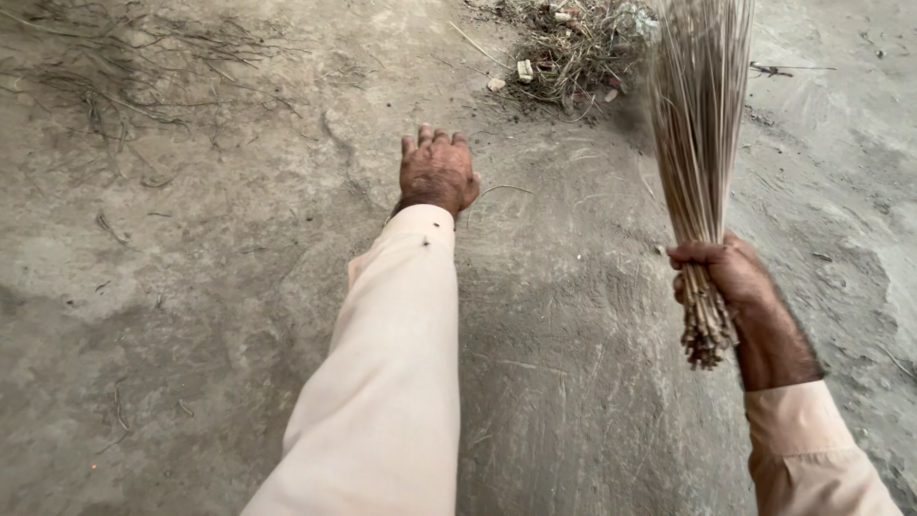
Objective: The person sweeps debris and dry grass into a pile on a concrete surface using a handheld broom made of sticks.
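My right hand (731, 272) is wrapped tight around the stick broom (697, 124) near its tied end, so the long tips reach the trash pile (573, 48). My left hand (437, 172) lies flat on the floor (191, 287), holding nothing, to prop me up.

Outdoor yard, judging by bare packed-earth ground (191, 315), scattered dry twigs (115, 76), and swept-up litter heap (573, 43).
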